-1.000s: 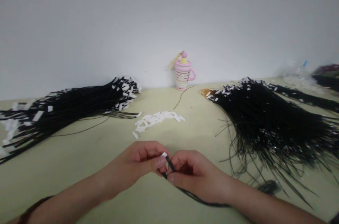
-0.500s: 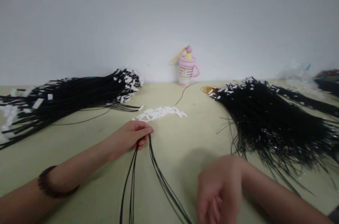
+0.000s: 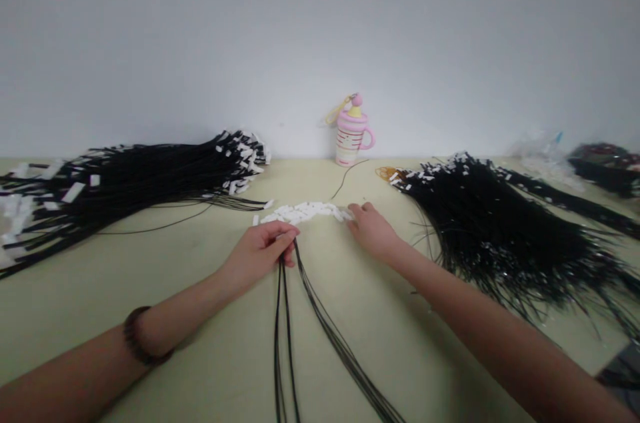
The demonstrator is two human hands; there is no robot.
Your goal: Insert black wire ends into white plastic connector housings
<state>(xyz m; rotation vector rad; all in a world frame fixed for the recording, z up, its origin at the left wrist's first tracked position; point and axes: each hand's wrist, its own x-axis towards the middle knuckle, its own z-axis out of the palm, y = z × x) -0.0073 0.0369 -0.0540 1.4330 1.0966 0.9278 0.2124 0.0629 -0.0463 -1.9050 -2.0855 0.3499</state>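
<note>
My left hand [image 3: 267, 246] is closed, thumb against fingers, around a bundle of thin black cords [image 3: 320, 313]. The cords hang from it in two groups towards the near edge of the view. Just beyond that hand lies a low pile of small white pieces [image 3: 300, 211], short and strip-like. At the right end of this pile my right hand [image 3: 373, 231] reaches down, thumb and forefinger drawn together at a small white piece [image 3: 347, 215]. Its other fingers are bent and partly hidden.
A large bundle of black cords with white ends [image 3: 165, 173] lies at left. Another heap of black cords [image 3: 505, 223] spreads at right, near orange loops [image 3: 385, 173]. A pink cup-shaped item [image 3: 349, 136] stands by the wall, with a clear plastic bag [image 3: 545, 156] farther right.
My right hand has moved from the near right, forward and left to the white pieces. My left hand has shifted slightly right, still gripping the cords.
</note>
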